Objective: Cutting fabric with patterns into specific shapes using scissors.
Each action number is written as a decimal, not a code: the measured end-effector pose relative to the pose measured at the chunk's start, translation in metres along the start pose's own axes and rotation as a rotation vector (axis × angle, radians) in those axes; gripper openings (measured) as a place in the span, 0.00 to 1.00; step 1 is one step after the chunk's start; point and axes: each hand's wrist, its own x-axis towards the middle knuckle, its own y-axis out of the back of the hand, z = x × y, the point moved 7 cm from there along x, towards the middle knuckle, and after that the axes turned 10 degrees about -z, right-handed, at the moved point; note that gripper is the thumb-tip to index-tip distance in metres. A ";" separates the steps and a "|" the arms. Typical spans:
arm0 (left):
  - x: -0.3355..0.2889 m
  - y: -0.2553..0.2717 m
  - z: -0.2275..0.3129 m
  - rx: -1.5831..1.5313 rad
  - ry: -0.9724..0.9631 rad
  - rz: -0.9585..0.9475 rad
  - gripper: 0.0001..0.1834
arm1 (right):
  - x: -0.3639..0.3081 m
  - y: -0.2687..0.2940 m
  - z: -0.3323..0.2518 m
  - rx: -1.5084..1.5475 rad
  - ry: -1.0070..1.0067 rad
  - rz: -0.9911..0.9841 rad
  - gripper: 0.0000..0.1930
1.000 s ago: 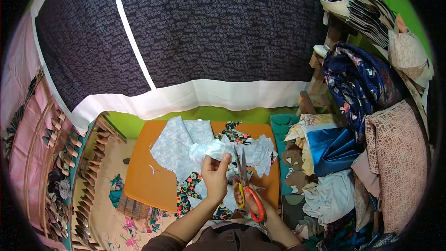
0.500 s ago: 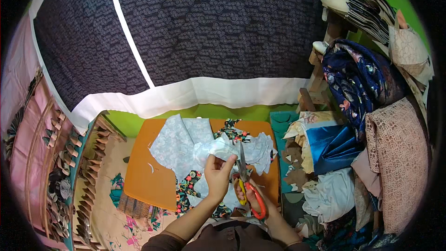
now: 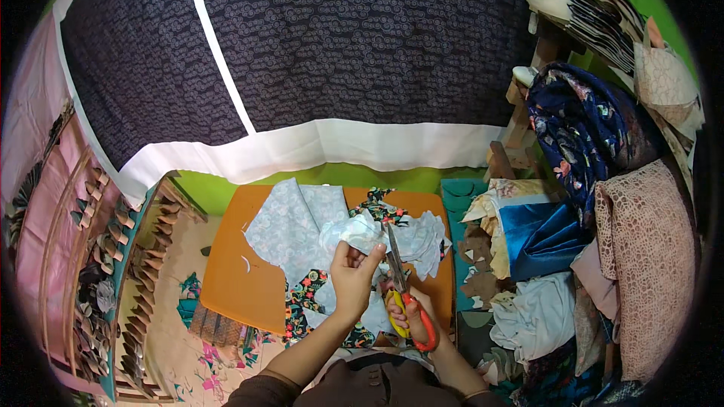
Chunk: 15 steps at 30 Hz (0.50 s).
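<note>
Between the thumb and fingers of my left hand [image 3: 354, 277] is a small pale cloth piece [image 3: 353, 231], lifted over the table. My right hand [image 3: 413, 315] is closed around the scissors [image 3: 403, 280], which have one yellow and one red handle. Their blades point away from me, just right of the held piece, and look nearly closed. Light blue patterned fabric [image 3: 280, 224] lies spread on the orange table [image 3: 234, 279]. Dark floral fabric [image 3: 300, 309] shows beneath it, and a stack of pale cut pieces [image 3: 424, 241] rests to the right of the blades.
Shelves of shoes [image 3: 147, 271] stand at the left. Fabric scraps [image 3: 215, 362] litter the floor beside the table. At the right are blue cloth [image 3: 539, 237], white cloth [image 3: 535, 316] and lace fabric [image 3: 645, 256]. A dark patterned curtain [image 3: 362, 53] hangs behind.
The scissors have shifted slightly, and their blades have come closer together. My left hand still holds the pale piece, which now looks more bunched. The whole view has moved a little.
</note>
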 end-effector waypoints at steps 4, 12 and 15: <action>0.001 0.002 -0.001 -0.113 -0.033 -0.069 0.09 | -0.003 0.002 0.005 -0.044 -0.004 -0.050 0.37; 0.001 -0.008 -0.001 -0.095 0.095 -0.244 0.12 | -0.013 0.013 -0.007 -0.277 0.072 -0.057 0.35; 0.001 -0.010 -0.008 -0.034 0.108 -0.303 0.13 | -0.014 0.019 -0.009 -0.322 0.067 -0.045 0.34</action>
